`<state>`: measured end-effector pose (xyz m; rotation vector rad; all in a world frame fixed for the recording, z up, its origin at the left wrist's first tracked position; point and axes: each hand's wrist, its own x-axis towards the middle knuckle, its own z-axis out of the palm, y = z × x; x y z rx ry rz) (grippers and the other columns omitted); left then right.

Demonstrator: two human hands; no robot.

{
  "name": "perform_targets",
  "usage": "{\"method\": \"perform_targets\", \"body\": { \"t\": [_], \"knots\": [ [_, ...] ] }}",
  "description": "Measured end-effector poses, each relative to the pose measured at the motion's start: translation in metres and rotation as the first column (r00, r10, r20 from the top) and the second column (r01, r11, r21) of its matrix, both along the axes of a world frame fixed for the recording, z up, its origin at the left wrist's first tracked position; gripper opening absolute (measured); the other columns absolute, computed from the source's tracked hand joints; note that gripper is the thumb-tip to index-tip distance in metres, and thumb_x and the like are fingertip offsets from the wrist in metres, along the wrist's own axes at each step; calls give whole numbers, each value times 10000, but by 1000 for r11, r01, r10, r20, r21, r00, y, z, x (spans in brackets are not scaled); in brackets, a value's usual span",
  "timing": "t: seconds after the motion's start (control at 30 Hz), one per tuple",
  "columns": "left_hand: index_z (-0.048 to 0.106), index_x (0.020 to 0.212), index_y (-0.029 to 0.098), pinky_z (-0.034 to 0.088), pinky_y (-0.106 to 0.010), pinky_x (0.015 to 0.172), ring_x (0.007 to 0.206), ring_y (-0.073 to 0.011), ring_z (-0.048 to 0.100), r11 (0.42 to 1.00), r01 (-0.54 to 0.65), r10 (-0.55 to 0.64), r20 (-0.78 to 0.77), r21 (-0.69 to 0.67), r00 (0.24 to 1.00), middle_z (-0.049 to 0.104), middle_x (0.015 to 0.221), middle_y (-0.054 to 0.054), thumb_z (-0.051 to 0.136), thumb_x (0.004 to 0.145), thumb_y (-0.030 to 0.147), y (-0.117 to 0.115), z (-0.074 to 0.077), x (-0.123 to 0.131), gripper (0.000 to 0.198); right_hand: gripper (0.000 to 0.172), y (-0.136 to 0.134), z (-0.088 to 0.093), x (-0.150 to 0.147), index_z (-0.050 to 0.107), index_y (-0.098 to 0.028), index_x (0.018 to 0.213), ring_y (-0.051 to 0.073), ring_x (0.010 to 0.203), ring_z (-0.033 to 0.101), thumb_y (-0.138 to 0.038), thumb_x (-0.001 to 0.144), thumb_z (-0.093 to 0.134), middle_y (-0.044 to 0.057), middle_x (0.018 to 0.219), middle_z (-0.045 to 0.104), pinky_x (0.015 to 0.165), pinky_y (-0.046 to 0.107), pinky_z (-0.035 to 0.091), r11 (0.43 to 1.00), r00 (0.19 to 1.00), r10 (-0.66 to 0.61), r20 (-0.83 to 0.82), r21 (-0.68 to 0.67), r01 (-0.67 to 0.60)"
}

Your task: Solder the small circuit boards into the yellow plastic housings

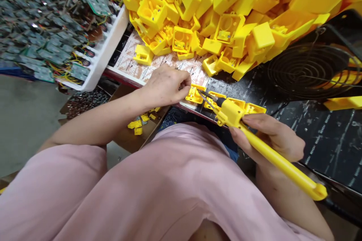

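Observation:
My right hand is closed round a yellow soldering tool, whose dark metal tip and thin feed tube point left. That tip is at a small open yellow housing on the table's front edge. At the housing's left side is my left hand, with fingers pinched together; what they hold, if anything, is hidden. Further small yellow housings stand in a row to the right, partly behind the tool.
A large heap of yellow housings covers the back of the table. At the right is a black fan. A white tray of green circuit boards is at the left. Below it, a cardboard box holds small yellow pieces.

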<state>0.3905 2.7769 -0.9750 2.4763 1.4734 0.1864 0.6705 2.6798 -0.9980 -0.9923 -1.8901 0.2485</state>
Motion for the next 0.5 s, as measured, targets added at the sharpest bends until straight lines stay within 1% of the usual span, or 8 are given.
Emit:
{"method": "perform_targets", "body": {
  "t": [0.07,0.13,0.2,0.33,0.37,0.4,0.5],
  "knots": [
    [778,887,183,497,-352,799,740,-216,693,1000,8,-8,-46,-8,999,711,695,-43,499,835,320,1,2,2,315,299,3,6,-6,662,-243,997,167,705,750,-163,785,857,-22,834,765,597,259,626,1000,999,11,35,22,-12],
    [779,883,188,493,-349,800,728,-212,686,1000,27,-28,-70,-14,997,697,674,-37,503,828,313,2,4,3,308,262,7,11,-11,639,-227,915,162,671,746,-215,793,870,-22,784,750,568,242,608,998,995,7,101,56,-13],
    [782,861,189,490,-352,791,710,-213,681,999,48,-49,-68,-18,996,692,663,-40,509,811,303,4,4,4,300,242,11,16,-13,634,-213,901,160,667,746,-224,815,859,-5,769,747,573,234,600,998,986,11,165,67,-22],
    [779,827,196,476,-340,742,684,-211,673,999,50,-50,-15,3,999,695,657,-40,530,777,302,5,1,5,276,281,18,26,-16,627,-196,893,137,626,718,-164,774,880,1,749,743,533,216,558,983,963,84,256,135,-121],
    [776,819,200,471,-332,730,677,-206,670,999,46,-46,1,14,999,695,654,-35,537,771,303,6,0,5,265,284,18,29,-15,628,-203,898,134,620,711,-153,771,876,-5,755,744,528,220,554,981,957,104,269,130,-143],
    [773,809,202,466,-325,720,670,-199,667,999,43,-44,15,23,999,694,649,-31,544,765,301,6,-1,5,254,276,18,33,-15,631,-212,912,136,626,710,-149,779,865,-9,769,746,537,227,560,983,952,120,281,99,-153],
    [773,794,202,464,-317,714,665,-190,665,999,51,-52,30,17,998,697,645,-28,553,765,296,6,-2,5,241,243,12,41,-12,643,-233,973,149,662,713,-118,828,800,-5,792,727,595,249,590,995,968,97,233,5,-101]
  ]
}}
